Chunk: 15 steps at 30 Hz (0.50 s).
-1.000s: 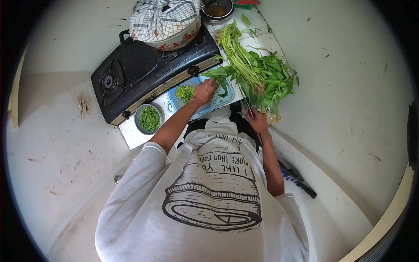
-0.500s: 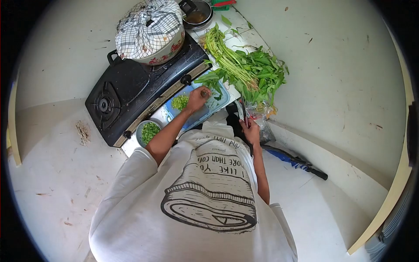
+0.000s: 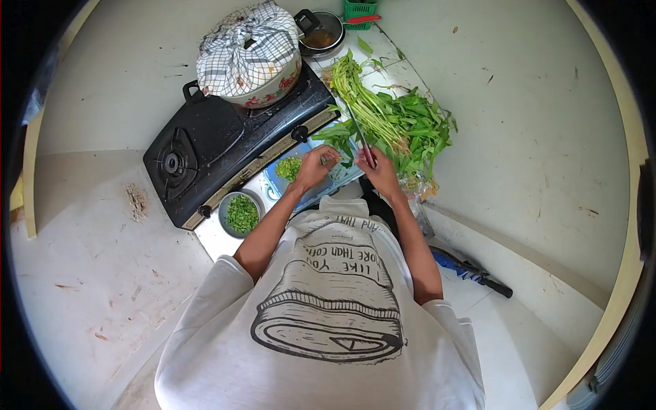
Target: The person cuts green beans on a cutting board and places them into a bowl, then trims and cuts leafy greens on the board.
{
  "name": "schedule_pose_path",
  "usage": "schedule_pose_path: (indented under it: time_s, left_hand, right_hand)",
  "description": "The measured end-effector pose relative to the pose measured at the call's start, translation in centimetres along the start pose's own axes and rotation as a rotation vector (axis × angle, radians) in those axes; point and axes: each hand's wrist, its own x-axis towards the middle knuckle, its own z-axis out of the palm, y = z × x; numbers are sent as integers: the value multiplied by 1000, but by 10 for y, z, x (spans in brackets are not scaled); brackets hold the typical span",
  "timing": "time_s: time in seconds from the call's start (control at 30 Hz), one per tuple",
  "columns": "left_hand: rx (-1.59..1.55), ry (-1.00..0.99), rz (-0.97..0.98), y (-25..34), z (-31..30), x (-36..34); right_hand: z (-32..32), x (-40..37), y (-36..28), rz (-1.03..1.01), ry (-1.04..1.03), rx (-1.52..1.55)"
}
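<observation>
My right hand (image 3: 380,172) is closed round the handle of a knife (image 3: 359,132), whose blade points up toward the bundle of leafy greens (image 3: 393,116). To its left, my left hand (image 3: 317,167) has curled fingers above a blue tray (image 3: 326,193); whatever they hold is too small to tell. Loose green leaves (image 3: 335,134) lie on the tray just beyond the fingers. Chopped green pieces (image 3: 288,168) form a small pile at the tray's left side. Nearer my left forearm stands a grey bowl (image 3: 223,217) with more chopped greens (image 3: 242,214).
A black gas stove (image 3: 205,140) runs along the left, with a cloth-covered pot (image 3: 273,89) on it. Beyond are a dark pan (image 3: 321,34) and a green basket (image 3: 360,9). Plastic bags and a blue folded item (image 3: 451,263) lie below the greens at the right.
My right hand has moved up and left with the knife, from the counter's edge to beside the tray. My left hand stays over the tray. The whole view has shifted slightly.
</observation>
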Motion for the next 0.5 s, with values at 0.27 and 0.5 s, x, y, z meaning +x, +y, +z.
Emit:
schedule_pose_path:
  time_s: [0.27, 0.5]
  left_hand:
    - [13, -15, -27, 23, -13, -7]
    - [-41, 2, -39, 3, -11, -8]
  right_hand:
    - [21, 30, -2, -44, -219, -63]
    - [25, 34, 9, -15, -171, 81]
